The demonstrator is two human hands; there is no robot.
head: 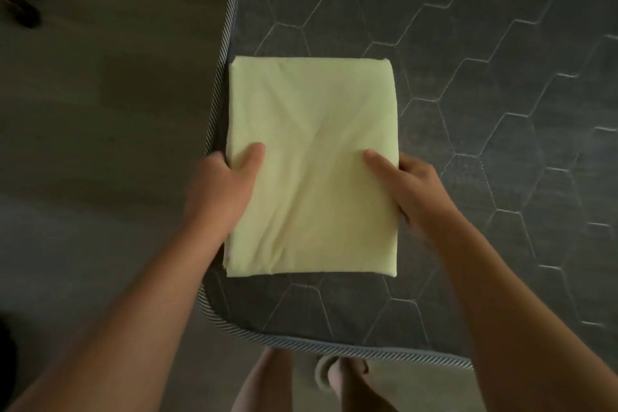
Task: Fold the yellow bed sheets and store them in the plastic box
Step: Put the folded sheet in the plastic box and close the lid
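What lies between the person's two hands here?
In the head view, the folded pale yellow bed sheet spans the whole gap, gripped at its edges by the left hand and the right hand, on the grey quilted mattress.

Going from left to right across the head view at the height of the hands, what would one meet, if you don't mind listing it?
Floor → left hand gripping the sheet's left edge → folded yellow sheet → right hand gripping its right edge → bare grey mattress.
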